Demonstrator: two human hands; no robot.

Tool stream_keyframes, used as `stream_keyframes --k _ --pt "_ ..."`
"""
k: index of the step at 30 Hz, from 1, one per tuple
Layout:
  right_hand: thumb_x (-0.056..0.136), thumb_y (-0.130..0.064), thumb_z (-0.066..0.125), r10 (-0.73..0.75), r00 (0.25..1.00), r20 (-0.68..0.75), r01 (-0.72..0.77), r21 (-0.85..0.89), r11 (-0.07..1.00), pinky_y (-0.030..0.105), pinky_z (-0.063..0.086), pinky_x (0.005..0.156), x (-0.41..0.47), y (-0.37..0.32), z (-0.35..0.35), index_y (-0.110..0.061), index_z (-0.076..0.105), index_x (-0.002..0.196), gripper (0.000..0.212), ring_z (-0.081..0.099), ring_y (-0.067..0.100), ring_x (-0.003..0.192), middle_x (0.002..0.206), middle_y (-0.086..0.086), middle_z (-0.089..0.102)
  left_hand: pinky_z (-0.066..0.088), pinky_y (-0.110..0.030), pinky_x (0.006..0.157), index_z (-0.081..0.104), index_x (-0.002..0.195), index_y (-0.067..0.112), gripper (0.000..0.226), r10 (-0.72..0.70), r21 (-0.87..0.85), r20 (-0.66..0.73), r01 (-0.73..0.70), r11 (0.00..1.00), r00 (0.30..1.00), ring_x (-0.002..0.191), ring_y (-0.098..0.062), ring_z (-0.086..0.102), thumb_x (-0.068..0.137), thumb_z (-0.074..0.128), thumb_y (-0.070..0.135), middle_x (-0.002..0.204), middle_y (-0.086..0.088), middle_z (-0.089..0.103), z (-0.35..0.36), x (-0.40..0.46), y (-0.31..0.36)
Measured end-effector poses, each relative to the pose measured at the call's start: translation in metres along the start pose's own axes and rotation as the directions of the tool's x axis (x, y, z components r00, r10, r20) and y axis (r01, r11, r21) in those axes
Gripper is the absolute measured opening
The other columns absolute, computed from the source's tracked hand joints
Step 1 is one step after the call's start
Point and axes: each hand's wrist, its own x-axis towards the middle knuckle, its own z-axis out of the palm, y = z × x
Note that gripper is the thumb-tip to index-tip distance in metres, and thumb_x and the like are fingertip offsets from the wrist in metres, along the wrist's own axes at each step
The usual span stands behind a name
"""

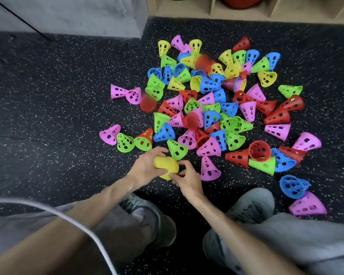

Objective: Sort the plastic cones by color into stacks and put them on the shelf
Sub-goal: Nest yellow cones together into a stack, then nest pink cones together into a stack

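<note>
A big pile of perforated plastic cones [207, 100] in pink, green, blue, red and yellow lies scattered on the dark speckled floor. At the pile's near edge my left hand [145, 165] grips a yellow cone [166, 165] from the left. My right hand [187, 178] pinches the same yellow cone from the right, fingers curled on its rim. The cone looks blurred. A green cone [177, 149] lies just beyond my hands and a pink cone [209, 169] stands right of them. The wooden shelf [246, 12] runs along the top of the view.
My two grey shoes [151, 215] and knees sit at the bottom of the view. A grey concrete block [68, 14] stands at the top left with a black cable. A white cord [68, 217] crosses my left arm. Stray pink cones [125, 93] lie left of the pile.
</note>
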Motion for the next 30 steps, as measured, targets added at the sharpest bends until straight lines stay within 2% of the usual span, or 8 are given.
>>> stream_keyframes --k 3,6,11,15,19,23,27,30 --pt "0.083 -0.023 0.082 0.039 0.999 0.017 -0.04 0.01 0.999 0.049 0.059 0.077 0.0 0.014 -0.001 -0.031 0.062 0.108 0.033 0.073 0.017 0.072 0.08 0.001 0.073 0.036 -0.011 0.075 0.055 0.135 0.031 0.066 0.026 0.016 0.032 -0.027 1.0 0.999 0.084 0.005 0.055 0.078 0.087 0.017 0.118 0.016 0.067 0.012 0.001 0.002" --pt "0.085 -0.019 0.08 0.044 0.999 0.009 -0.044 0.002 0.999 0.046 0.059 0.083 -0.001 0.024 -0.009 -0.024 0.069 0.112 0.029 0.072 0.015 0.078 0.085 -0.003 0.073 0.037 -0.023 0.081 0.052 0.135 0.033 0.067 0.035 0.025 0.057 -0.036 0.999 0.998 0.093 -0.009 0.051 0.079 0.086 0.02 0.121 0.02 0.066 0.026 0.0 -0.001" --pt "0.089 -0.011 0.075 0.056 0.998 -0.002 -0.054 0.185 0.981 0.032 0.06 0.09 -0.002 0.022 -0.023 -0.016 0.069 0.126 0.038 0.071 0.013 0.1 0.101 -0.006 0.072 0.04 -0.022 0.09 0.048 0.139 0.033 0.07 0.08 0.044 0.013 -0.08 0.996 0.997 0.102 -0.011 0.046 0.081 0.085 0.02 0.127 0.025 0.064 0.04 0.002 0.003" --pt "0.092 -0.012 0.072 -0.015 0.997 0.072 0.007 0.121 0.993 0.032 0.054 0.101 -0.001 0.017 -0.029 -0.021 0.067 0.132 0.041 0.066 0.001 0.108 0.115 -0.007 0.074 0.047 -0.028 0.089 0.047 0.133 0.033 0.066 0.057 0.056 -0.028 -0.056 0.997 0.998 0.11 -0.011 0.047 0.08 0.086 0.025 0.128 0.024 0.061 0.044 0.007 0.005" --pt "0.093 -0.018 0.07 -0.047 0.998 0.033 0.047 0.02 0.999 0.032 0.051 0.104 -0.002 0.019 -0.034 -0.024 0.071 0.125 0.032 0.065 0.002 0.112 0.117 -0.012 0.074 0.046 -0.027 0.083 0.046 0.119 0.044 0.058 -0.002 0.052 0.014 0.001 0.999 1.0 0.104 -0.002 0.047 0.079 0.085 0.03 0.121 0.013 0.062 0.047 0.012 0.003" --pt "0.094 -0.016 0.068 -0.07 0.998 0.002 0.07 0.033 0.997 0.03 0.053 0.1 -0.003 0.016 -0.04 -0.023 0.071 0.119 0.026 0.066 0.0 0.107 0.11 -0.014 0.074 0.044 -0.024 0.081 0.043 0.115 0.051 0.058 -0.027 0.057 0.01 0.027 0.998 1.0 0.1 0.005 0.047 0.078 0.085 0.036 0.118 0.009 0.061 0.053 0.011 0.006" --pt "0.094 -0.014 0.067 -0.039 0.998 -0.054 0.046 0.141 0.989 0.039 0.059 0.09 -0.001 0.012 -0.047 -0.029 0.068 0.119 0.029 0.074 0.01 0.089 0.097 -0.005 0.077 0.044 -0.027 0.09 0.049 0.129 0.034 0.062 0.052 0.106 -0.06 -0.045 0.993 0.997 0.111 -0.008 0.048 0.079 0.084 0.041 0.12 0.014 0.052 0.053 0.008 0.024" --pt "0.097 -0.011 0.064 -0.019 0.995 -0.103 0.04 0.201 0.979 0.034 0.062 0.082 -0.003 0.005 -0.059 -0.026 0.067 0.121 0.029 0.075 0.013 0.076 0.091 -0.001 0.076 0.044 -0.031 0.099 0.053 0.131 0.025 0.059 0.163 0.084 -0.149 -0.152 0.985 0.975 0.115 -0.013 0.049 0.082 0.081 0.044 0.129 0.012 0.056 0.057 0.008 0.036"
